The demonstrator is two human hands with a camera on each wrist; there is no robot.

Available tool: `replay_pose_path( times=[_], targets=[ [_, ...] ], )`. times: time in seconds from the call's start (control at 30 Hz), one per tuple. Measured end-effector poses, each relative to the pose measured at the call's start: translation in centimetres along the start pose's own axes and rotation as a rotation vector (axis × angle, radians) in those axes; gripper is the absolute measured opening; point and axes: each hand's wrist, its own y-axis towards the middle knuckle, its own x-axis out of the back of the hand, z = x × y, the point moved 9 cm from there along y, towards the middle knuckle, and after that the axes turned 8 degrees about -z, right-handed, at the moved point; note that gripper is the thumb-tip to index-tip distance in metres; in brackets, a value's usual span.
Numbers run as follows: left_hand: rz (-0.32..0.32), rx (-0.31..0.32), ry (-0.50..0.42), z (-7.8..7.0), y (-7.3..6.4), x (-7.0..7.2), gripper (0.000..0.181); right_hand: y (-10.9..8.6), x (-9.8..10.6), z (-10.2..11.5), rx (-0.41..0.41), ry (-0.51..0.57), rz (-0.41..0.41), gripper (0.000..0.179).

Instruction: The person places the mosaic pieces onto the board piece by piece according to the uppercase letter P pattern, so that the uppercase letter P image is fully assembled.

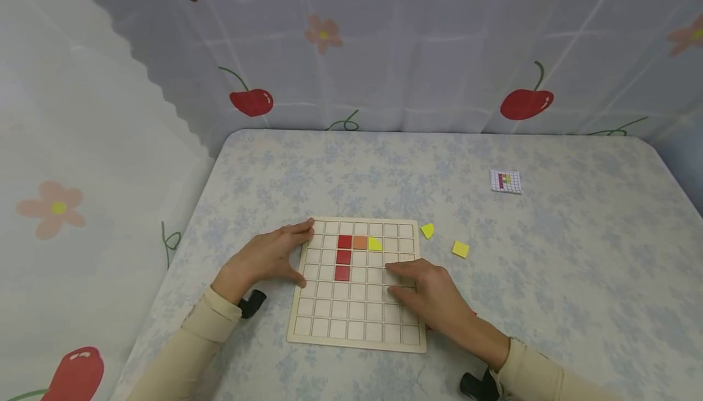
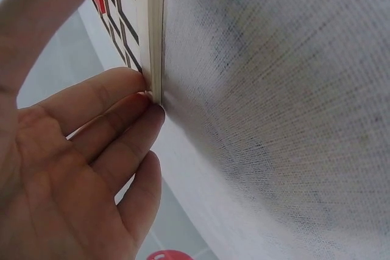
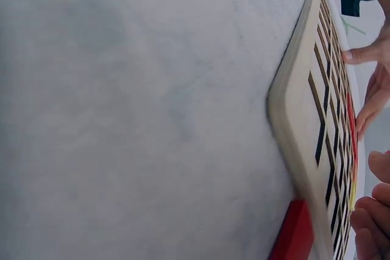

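Observation:
A pale wooden grid board lies on the table. Three red squares form a column in its cells, with an orange square beside the top one and a yellow rounded piece after that. My left hand touches the board's left edge, thumb and fingertips spread apart; the left wrist view has its fingers against the rim. Over the board's right part is my right hand, thumb and fingers apart, nothing visible between them. A red piece lies against the board's edge in the right wrist view.
A yellow quarter-round piece and a yellow square lie right of the board. Farther back on the right is a small card printed with a coloured grid. A patterned curtain hangs behind the table.

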Motion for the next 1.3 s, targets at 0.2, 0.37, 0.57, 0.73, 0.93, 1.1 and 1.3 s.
replay_pose_path(
  times=[0.2, 0.37, 0.57, 0.73, 0.93, 1.1, 1.3],
  targets=[
    [-0.007, 0.001, 0.013, 0.1, 0.1, 0.1, 0.102, -1.7, 2.0, -1.7, -0.041, -0.030, -0.027, 0.042],
    [-0.007, -0.006, 0.013, 0.1, 0.1, 0.0, 0.102, -3.5, 4.1, -2.6, -0.048, -0.081, -0.099, 0.041],
    [-0.008, -0.003, 0.007, 0.2, 0.1, 0.1, 0.102, -5.7, 6.4, -3.2, 0.011, -0.156, -0.204, 0.045],
    [-0.008, 0.002, -0.004, 0.4, 0.0, 0.0, 0.102, -6.9, 7.2, -4.0, -0.001, -0.189, -0.232, 0.048],
    [-0.012, -0.003, -0.009, 0.2, -0.1, 0.0, 0.103, -8.2, 7.6, -5.4, -0.087, -0.233, -0.239, 0.047],
    [-0.009, 0.005, -0.004, 0.2, 0.0, 0.0, 0.103, -8.9, 7.8, -5.9, -0.119, -0.257, -0.266, 0.046],
    [-0.002, 0.016, -0.008, 0.1, 0.1, -0.2, 0.103, -9.2, 7.9, -6.0, -0.109, -0.265, -0.284, 0.043]
  ],
)
